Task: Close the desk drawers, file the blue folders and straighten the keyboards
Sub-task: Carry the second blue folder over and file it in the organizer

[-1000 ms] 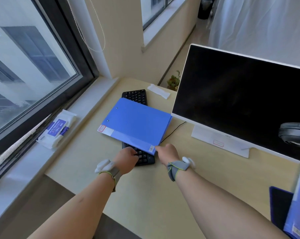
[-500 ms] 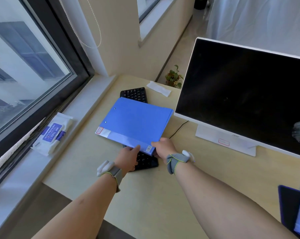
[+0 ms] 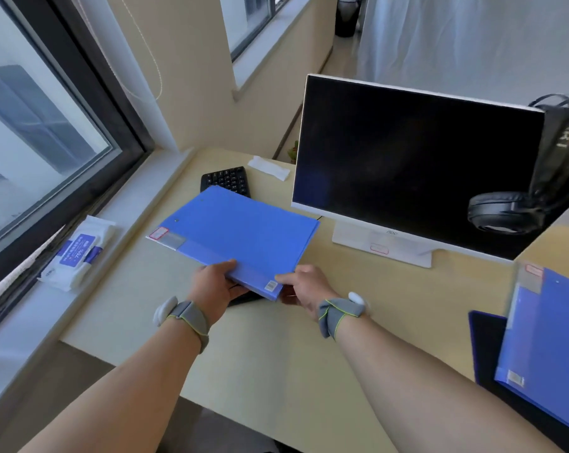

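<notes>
A blue folder [image 3: 240,233] lies slanted over a black keyboard [image 3: 226,179], covering most of it; only the keyboard's far end and a sliver near my hands show. My left hand [image 3: 216,286] grips the folder's near edge from the left, thumb on top. At the folder's near right corner, my right hand [image 3: 304,287] holds on with its fingers underneath. That near edge is raised off the keyboard. A second blue folder [image 3: 547,341] leans at the right edge of the desk.
A white monitor [image 3: 414,165] stands right of the folder, with black headphones [image 3: 508,212] hanging on its right corner. A pack of wipes [image 3: 77,253] lies on the windowsill at left. A white paper [image 3: 268,168] lies behind the keyboard. The wooden desk [image 3: 276,354] ends near my forearms.
Both hands went from resting at the folder's near edge to gripping it. The folder's near edge has come up off the keyboard and toward me. The camera swung slightly right.
</notes>
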Available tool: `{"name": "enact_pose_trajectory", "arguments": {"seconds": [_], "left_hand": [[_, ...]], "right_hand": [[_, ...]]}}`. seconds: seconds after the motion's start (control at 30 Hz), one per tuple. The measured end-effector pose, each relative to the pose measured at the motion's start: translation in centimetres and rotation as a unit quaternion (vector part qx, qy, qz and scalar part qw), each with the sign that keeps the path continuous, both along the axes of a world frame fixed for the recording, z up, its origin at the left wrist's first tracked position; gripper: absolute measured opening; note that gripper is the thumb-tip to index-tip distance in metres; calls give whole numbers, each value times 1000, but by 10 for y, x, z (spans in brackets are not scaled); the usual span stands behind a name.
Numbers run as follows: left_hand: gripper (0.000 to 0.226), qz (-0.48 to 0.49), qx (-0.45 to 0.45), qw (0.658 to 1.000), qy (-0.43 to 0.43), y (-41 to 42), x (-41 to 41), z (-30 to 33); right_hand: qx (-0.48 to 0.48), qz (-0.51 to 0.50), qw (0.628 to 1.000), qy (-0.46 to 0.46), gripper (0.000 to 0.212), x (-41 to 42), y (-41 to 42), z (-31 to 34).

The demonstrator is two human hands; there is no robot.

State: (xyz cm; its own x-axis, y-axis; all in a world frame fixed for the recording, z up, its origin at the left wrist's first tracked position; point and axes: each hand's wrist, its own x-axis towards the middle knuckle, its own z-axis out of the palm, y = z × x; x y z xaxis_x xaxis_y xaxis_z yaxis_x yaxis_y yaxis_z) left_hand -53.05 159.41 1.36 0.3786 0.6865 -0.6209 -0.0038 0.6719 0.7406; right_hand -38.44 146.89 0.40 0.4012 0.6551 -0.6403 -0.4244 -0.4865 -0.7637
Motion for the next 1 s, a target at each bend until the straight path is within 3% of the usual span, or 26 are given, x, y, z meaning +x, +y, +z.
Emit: {"name": "enact_pose_trajectory", "arguments": {"seconds": [0.23, 0.37, 0.47, 0.63, 0.87, 1.0], "left_hand": [[24, -9, 29, 1000, 6, -97, 6, 24], [27, -77, 26, 997, 12, -165, 4, 33], [29, -163, 41, 985, 26, -208, 17, 42], [34, -341, 67, 937, 40, -302, 58, 55], [33, -473, 142, 867, 71, -427, 131, 83], [33, -490, 169, 854, 45, -491, 167, 98]], "right_hand": [[-12, -109, 992, -68, 7, 34, -115, 27], [-112, -182, 950, -227, 38, 69, -201, 47], [-193, -111, 906, -361, 47, 79, -264, 59], [-158, -41, 942, -292, 28, 87, -389, 81], [-176, -186, 911, -324, 27, 119, -555, 93], [-179, -252, 898, -314, 17, 131, -628, 98]]}}
